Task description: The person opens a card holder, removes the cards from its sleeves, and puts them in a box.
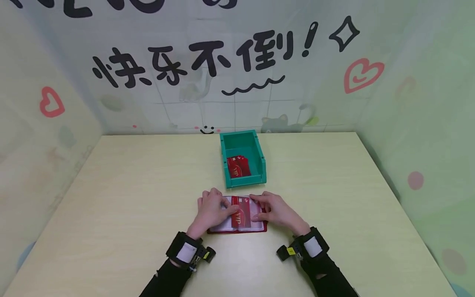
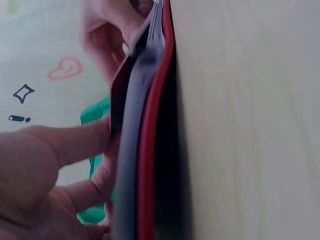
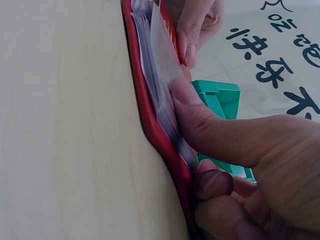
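Note:
A red-covered card holder (image 1: pixel 221 226) lies spread on the table, showing clear plastic sleeves. Across its middle is a red card (image 1: pixel 243 218) lettered VIP, its right part seemingly under clear plastic. My left hand (image 1: pixel 212 209) holds this card at its left side with the thumb on its face; some fingertips are hidden behind the holder in the left wrist view. On the right side my right hand (image 1: pixel 276 209) pinches the sleeves, thumb (image 3: pixel 200 117) on the plastic and other fingers curled by the red cover (image 3: pixel 155 132).
Just behind the holder stands a teal bin (image 1: pixel 245 181) with several red VIP cards (image 1: pixel 238 167) inside. The pale wooden table (image 1: pixel 141 185) stretches to both sides. A printed backdrop (image 1: pixel 230 111) rises at the table's far edge, with side panels left and right.

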Tool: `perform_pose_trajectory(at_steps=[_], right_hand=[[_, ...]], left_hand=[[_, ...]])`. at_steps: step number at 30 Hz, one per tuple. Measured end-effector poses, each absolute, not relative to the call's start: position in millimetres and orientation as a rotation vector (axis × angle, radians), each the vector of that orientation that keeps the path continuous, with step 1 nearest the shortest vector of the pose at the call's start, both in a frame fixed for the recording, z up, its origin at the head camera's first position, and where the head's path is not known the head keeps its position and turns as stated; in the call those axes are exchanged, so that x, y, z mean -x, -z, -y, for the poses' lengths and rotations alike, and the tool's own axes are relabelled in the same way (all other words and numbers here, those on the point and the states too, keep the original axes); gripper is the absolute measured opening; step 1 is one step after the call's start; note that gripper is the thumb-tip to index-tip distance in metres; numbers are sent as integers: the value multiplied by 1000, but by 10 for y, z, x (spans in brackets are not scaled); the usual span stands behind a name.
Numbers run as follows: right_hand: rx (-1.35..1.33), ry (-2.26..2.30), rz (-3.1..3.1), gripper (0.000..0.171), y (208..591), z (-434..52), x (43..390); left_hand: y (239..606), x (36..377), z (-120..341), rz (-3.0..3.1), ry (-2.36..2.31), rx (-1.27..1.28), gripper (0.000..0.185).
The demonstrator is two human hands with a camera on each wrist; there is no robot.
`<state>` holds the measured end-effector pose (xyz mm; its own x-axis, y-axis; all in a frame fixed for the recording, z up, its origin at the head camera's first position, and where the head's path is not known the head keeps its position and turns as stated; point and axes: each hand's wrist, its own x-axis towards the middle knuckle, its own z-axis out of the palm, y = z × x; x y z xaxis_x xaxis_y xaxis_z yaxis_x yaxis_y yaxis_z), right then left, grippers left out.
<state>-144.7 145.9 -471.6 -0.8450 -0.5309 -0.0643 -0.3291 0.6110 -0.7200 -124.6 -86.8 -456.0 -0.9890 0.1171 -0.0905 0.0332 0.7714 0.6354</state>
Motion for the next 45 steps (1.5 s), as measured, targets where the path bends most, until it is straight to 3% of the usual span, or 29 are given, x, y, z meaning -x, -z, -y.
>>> perform_pose_trajectory(at_steps=[6, 14, 23, 35, 45], right_hand=[[671, 1085, -2540, 65, 4719, -1461, 1447], [644, 1095, -2507, 67, 4724, -1470, 1465], [652, 1099, -2494, 67, 4700, -1467, 1463], [669, 1097, -2509, 66, 4706, -1460, 1464], [684, 1105, -2511, 66, 4734, -1464, 1482]], left_hand=[[4460, 1288, 1014, -2687, -1173, -31, 18], [4358, 1327, 1155, -2569, -1286, 18, 44], [4081, 1444, 1249, -2612, -1325, -141, 48], [3897, 1822, 873, -2811, -1438, -336, 46], [3857, 2291, 578, -2985, -1105, -321, 34]])
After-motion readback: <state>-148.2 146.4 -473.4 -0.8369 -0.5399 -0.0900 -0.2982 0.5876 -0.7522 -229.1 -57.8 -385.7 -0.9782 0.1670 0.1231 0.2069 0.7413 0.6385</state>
